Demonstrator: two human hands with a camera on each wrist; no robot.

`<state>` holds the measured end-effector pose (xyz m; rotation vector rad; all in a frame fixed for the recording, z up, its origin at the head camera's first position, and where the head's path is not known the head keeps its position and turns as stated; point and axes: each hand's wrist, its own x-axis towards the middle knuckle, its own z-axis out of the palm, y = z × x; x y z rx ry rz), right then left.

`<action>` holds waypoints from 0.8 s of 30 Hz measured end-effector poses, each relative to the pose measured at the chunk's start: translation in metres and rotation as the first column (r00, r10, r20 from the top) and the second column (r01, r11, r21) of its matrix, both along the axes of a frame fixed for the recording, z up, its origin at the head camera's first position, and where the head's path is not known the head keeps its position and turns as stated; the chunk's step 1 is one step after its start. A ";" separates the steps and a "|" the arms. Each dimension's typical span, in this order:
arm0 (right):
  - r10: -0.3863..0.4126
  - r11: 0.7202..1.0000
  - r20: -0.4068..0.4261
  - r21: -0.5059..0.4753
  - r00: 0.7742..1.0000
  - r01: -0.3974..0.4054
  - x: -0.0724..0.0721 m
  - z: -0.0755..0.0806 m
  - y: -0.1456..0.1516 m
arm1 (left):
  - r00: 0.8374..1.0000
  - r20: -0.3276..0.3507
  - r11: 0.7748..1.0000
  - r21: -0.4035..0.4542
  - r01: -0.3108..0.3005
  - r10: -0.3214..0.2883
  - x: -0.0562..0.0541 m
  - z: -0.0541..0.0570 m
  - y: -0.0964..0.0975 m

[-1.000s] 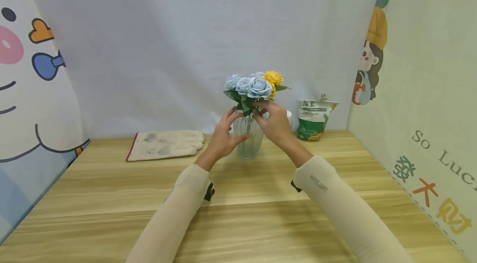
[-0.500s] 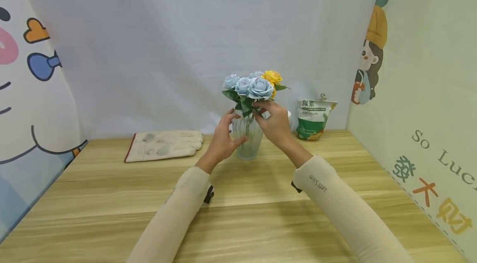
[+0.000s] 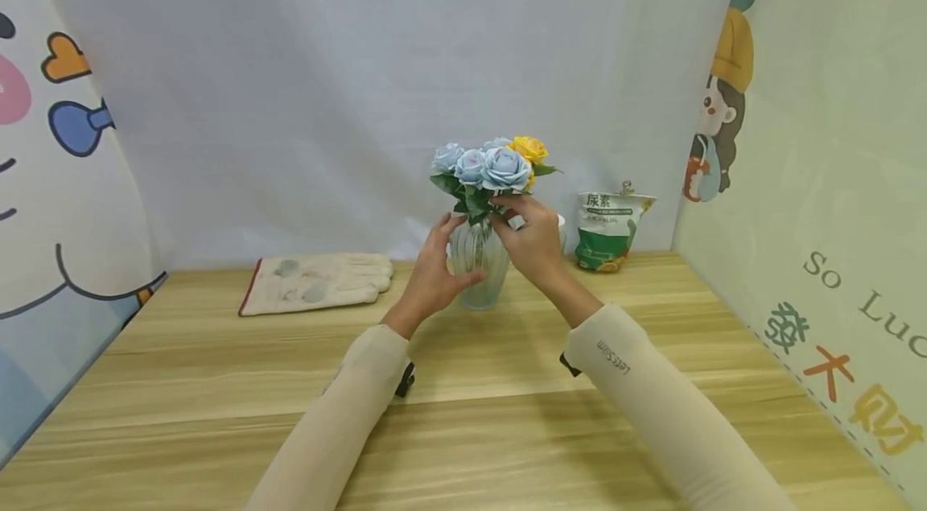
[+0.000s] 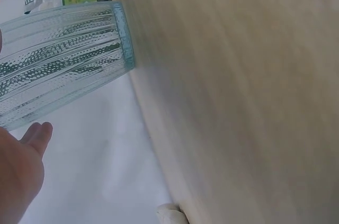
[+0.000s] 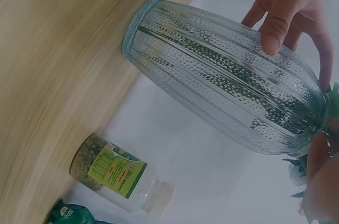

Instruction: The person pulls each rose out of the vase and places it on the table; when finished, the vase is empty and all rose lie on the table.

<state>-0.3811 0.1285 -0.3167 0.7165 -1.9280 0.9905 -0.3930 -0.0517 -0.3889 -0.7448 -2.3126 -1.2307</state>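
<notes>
A ribbed clear glass vase [image 3: 487, 261] stands upright on the table. Pale blue roses [image 3: 505, 171] and yellow ones [image 3: 529, 148], with green leaves, rise from its mouth. My left hand [image 3: 430, 274] holds the vase from the left, its thumb low on the near side and its fingers reaching toward the rim. In the right wrist view the left thumb [image 5: 276, 30] lies against the bumpy glass. At the mouth, my right hand [image 3: 534, 236] pinches the flowers just under the blooms, where leaves partly hide its fingertips. Stems show blurred through the glass.
Cream work gloves [image 3: 319, 283] lie on the left of the wooden table [image 3: 463, 430]. To the right stands a clipped green and white bag [image 3: 608, 233]. A clear jar of granules [image 5: 114, 171] with a white lid is behind the right hand. Cloth walls enclose the table.
My left thumb has slid slightly down the vase. The right hand keeps its place at the flowers, and the head view has shifted a little.
</notes>
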 end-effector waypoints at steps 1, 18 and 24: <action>0.000 1.000 -0.003 0.000 1.000 0.000 0.000 0.000 0.000 | 1.000 -0.002 1.000 -0.002 -0.002 0.002 0.000 0.000 0.000; 0.011 1.000 -0.026 -0.028 1.000 -0.012 0.000 0.007 -0.002 | 0.996 -0.084 1.000 -0.021 0.008 -0.010 -0.004 -0.002 0.001; 0.009 0.999 -0.089 -0.033 0.996 -0.012 0.000 0.008 -0.002 | 0.993 -0.120 1.000 -0.024 0.003 -0.006 -0.004 -0.005 0.002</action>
